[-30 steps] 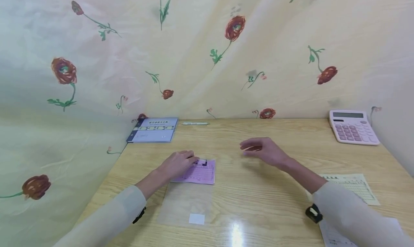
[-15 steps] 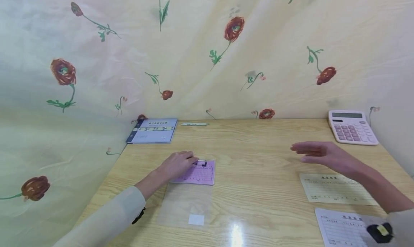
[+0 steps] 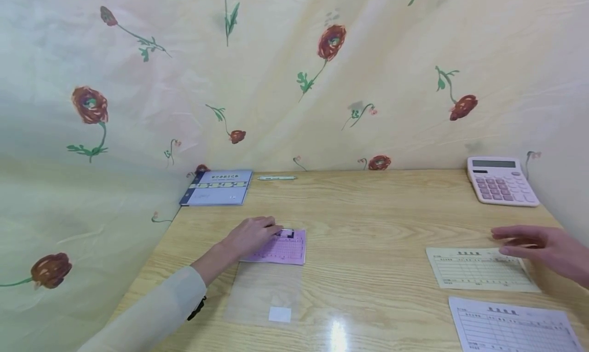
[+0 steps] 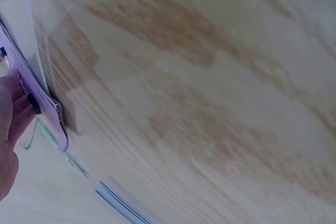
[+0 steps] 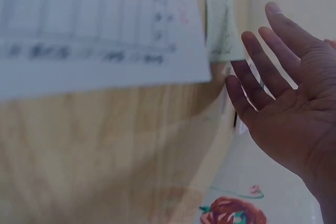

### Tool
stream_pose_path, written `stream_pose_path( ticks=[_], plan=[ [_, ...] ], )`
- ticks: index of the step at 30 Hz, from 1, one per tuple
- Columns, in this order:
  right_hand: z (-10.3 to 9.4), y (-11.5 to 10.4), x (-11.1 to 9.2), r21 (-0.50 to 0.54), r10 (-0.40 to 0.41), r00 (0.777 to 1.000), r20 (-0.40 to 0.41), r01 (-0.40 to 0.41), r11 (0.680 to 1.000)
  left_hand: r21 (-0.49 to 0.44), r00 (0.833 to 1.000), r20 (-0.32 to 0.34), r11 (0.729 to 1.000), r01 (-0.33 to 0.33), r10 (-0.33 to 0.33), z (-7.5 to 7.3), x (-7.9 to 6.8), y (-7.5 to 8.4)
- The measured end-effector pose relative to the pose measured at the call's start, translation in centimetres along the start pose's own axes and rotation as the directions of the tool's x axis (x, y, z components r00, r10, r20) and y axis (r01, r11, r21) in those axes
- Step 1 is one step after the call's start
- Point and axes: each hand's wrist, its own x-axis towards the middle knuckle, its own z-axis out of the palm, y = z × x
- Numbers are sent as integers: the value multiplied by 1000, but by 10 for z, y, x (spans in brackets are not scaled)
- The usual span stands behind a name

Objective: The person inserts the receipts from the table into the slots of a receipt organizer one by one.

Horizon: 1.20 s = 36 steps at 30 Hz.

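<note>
A stack of pink printed forms with a black binder clip at its top edge lies left of the middle of the table. My left hand grips it at the clip, and thumb and fingers close on that edge in the left wrist view. Under the stack, a clear plastic sleeve with a white label stretches toward me. Over at the right, my right hand hovers by the right end of a pale green form. Its fingers are spread and hold nothing in the right wrist view.
A white form lies just nearer than the green one. A pink calculator stands at the back right. Along the back left are a blue account book and a pen. Floral cloth hangs behind the table.
My right hand has swung from the middle of the table to the right, over to the green form, uncovering both loose forms. My left hand has stayed on the pink stack.
</note>
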Motion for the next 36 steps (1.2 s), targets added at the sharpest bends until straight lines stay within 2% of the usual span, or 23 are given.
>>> stream_pose_path(
  ticks=[4, 7, 13, 18, 23, 31, 36],
  plan=[
    [2, 15, -6, -84, 27, 999, -46, -31, 996, -21, 1000, 1, 1000, 1, -1, -1, 0, 0],
    [3, 21, -8, -83, 40, 997, -67, -46, 996, -39, 1000, 0, 999, 10, -10, -3, 0, 0],
    [7, 16, -11, -50, 75, 994, -79, -79, 996, -117, 998, -23, 992, 48, -51, -3, 1, -1],
    [9, 11, -12, -109, 54, 992, -114, -67, 992, -193, 994, -6, 976, 103, -106, -4, 1, -1],
    [9, 11, -13, -171, 38, 991, -131, -60, 983, -227, 993, 2, 967, 118, -120, -5, 1, -1],
    [9, 17, -7, -172, 60, 987, -146, -85, 981, -233, 994, 7, 966, 111, -113, -5, 2, -3],
    [4, 9, -3, -141, 67, 987, -147, -88, 986, -212, 994, 5, 972, 104, -105, -2, 2, -5]
  ],
)
